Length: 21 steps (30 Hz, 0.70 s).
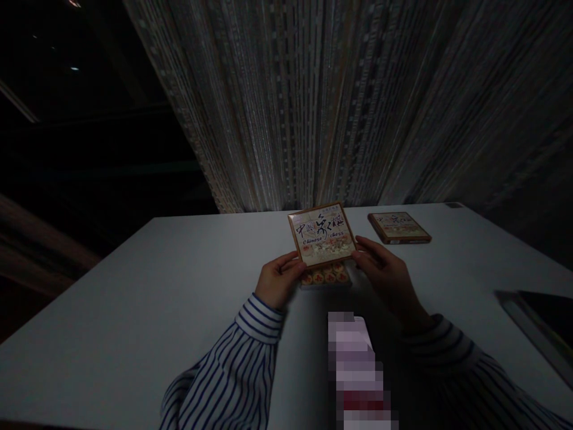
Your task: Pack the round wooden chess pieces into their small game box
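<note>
Between my two hands a Chinese chess box [323, 235] is held up and tilted, its printed face toward me. My left hand [278, 277] pinches the box's lower left corner between thumb and fingers. At the lower right edge, my right hand [384, 276] grips it the same way. Just below and partly behind the box, a tray of round chess pieces [326, 277] with red markings rests on the table; the box covers its far part.
On the white table [215, 269], a second Chinese chess box [399, 228] lies flat at the back right. A phone [358, 364] with a blurred lit screen lies near me. Dark flat items [544, 322] sit at the right edge. A string curtain [286, 107] hangs behind the table.
</note>
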Each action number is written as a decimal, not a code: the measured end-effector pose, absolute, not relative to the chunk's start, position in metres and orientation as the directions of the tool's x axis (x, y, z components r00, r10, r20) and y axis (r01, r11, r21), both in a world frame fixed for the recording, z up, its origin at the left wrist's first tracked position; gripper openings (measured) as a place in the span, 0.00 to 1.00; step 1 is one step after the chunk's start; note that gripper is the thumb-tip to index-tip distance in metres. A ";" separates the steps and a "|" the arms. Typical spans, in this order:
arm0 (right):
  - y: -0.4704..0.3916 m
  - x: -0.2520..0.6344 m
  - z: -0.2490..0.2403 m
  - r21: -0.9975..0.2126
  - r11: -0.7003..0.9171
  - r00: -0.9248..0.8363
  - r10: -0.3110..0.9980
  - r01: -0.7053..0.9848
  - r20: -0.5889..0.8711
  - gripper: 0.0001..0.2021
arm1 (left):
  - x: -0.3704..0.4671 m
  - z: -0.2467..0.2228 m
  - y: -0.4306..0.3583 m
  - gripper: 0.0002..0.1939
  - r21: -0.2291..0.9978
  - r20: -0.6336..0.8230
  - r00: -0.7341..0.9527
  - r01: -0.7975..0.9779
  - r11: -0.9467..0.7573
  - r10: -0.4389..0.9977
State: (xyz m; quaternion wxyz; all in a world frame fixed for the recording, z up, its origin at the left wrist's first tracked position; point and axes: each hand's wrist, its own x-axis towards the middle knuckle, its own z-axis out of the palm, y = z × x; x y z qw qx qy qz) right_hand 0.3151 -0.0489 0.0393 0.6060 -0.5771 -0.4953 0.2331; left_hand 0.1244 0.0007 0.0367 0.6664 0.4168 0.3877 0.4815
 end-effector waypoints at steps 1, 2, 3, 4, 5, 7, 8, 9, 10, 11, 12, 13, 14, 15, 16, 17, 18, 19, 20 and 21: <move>-0.049 0.316 0.039 -0.922 0.226 0.392 0.854 0.314 0.343 0.19 | 0.123 0.036 0.002 0.26 0.930 -0.115 0.236 -0.316 0.188 0.965; -0.049 0.316 0.039 -0.913 0.228 0.379 0.855 0.339 0.354 0.20 | 0.122 0.036 0.002 0.26 0.931 -0.113 0.236 -0.314 0.186 0.965; -0.049 0.317 0.039 -0.902 0.233 0.362 0.857 0.364 0.368 0.20 | 0.121 0.036 0.003 0.27 0.933 -0.110 0.237 -0.311 0.183 0.965; -0.050 0.318 0.039 -0.888 0.242 0.339 0.859 0.392 0.383 0.21 | 0.121 0.035 0.003 0.28 0.934 -0.105 0.240 -0.308 0.179 0.965; -0.050 0.319 0.039 -0.871 0.252 0.315 0.860 0.421 0.401 0.21 | 0.120 0.035 0.003 0.29 0.937 -0.098 0.242 -0.305 0.172 0.965; -0.050 0.321 0.040 -0.832 0.279 0.264 0.858 0.479 0.440 0.21 | 0.120 0.035 0.003 0.33 0.943 -0.072 0.241 -0.300 0.145 0.968; -0.050 0.322 0.040 -0.812 0.293 0.238 0.857 0.505 0.458 0.21 | 0.120 0.036 0.002 0.35 0.947 -0.054 0.235 -0.296 0.124 0.970; -0.051 0.323 0.041 -0.793 0.307 0.212 0.856 0.527 0.472 0.20 | 0.120 0.036 0.002 0.36 0.952 -0.031 0.228 -0.290 0.098 0.973; -0.051 0.323 0.042 -0.778 0.320 0.185 0.857 0.541 0.481 0.20 | 0.120 0.036 0.001 0.37 0.957 -0.005 0.221 -0.281 0.068 0.975; -0.051 0.323 0.043 -0.767 0.331 0.159 0.860 0.550 0.485 0.20 | 0.120 0.036 0.001 0.36 0.963 0.025 0.215 -0.268 0.034 0.976; -0.052 0.323 0.043 -0.760 0.337 0.137 0.864 0.556 0.484 0.20 | 0.119 0.036 0.000 0.35 0.969 0.056 0.212 -0.247 -0.002 0.976; -0.052 0.323 0.043 -0.754 0.340 0.120 0.869 0.562 0.481 0.21 | 0.119 0.035 0.000 0.33 0.976 0.085 0.209 -0.215 -0.039 0.974; -0.053 0.323 0.042 -0.751 0.338 0.108 0.874 0.567 0.474 0.22 | 0.118 0.033 0.000 0.30 0.982 0.110 0.204 -0.175 -0.074 0.973; -0.053 0.323 0.041 -0.750 0.333 0.098 0.880 0.572 0.465 0.22 | 0.117 0.032 0.000 0.28 0.986 0.133 0.198 -0.128 -0.109 0.971; -0.053 0.323 0.040 -0.746 0.331 0.087 0.884 0.578 0.460 0.23 | 0.116 0.030 0.000 0.26 0.986 0.157 0.190 -0.081 -0.144 0.969; -0.054 0.324 0.039 -0.738 0.337 0.076 0.883 0.585 0.463 0.23 | 0.115 0.028 -0.001 0.24 0.982 0.187 0.184 -0.041 -0.182 0.965; -0.054 0.324 0.037 -0.728 0.347 0.064 0.879 0.592 0.472 0.23 | 0.114 0.026 -0.001 0.23 0.975 0.219 0.180 -0.013 -0.220 0.959; -0.055 0.324 0.036 -0.716 0.359 0.052 0.874 0.599 0.483 0.23 | 0.113 0.025 -0.001 0.23 0.967 0.251 0.180 0.003 -0.256 0.951; -0.056 0.324 0.036 -0.704 0.370 0.042 0.869 0.606 0.492 0.24 | 0.112 0.024 -0.002 0.23 0.959 0.277 0.184 0.009 -0.284 0.943; -0.057 0.324 0.036 -0.696 0.375 0.034 0.867 0.612 0.497 0.24 | 0.112 0.023 -0.003 0.24 0.954 0.293 0.195 0.009 -0.301 0.936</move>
